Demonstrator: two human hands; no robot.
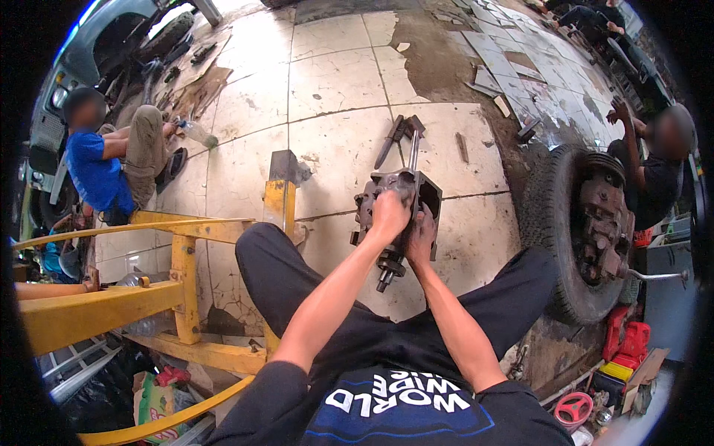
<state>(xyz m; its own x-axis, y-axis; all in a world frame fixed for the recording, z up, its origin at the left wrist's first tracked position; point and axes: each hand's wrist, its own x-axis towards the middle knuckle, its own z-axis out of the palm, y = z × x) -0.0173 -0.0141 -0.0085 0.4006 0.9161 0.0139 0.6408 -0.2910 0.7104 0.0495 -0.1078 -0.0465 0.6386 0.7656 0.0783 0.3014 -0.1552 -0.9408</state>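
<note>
The person's dark shirt and trousers (297, 282) fill the lower frame, both forearms reaching forward. The left hand (389, 213) is clenched over the top of a greasy metal gearbox housing (401, 212), which sits between the knees on the cracked tile floor (335, 82). The right hand (422, 236) presses against its lower side, fingers curled on it. A shaft (413, 152) projects upward. A tyre with hub (576, 230) stands right; a yellow steel frame (178, 290) stands left.
</note>
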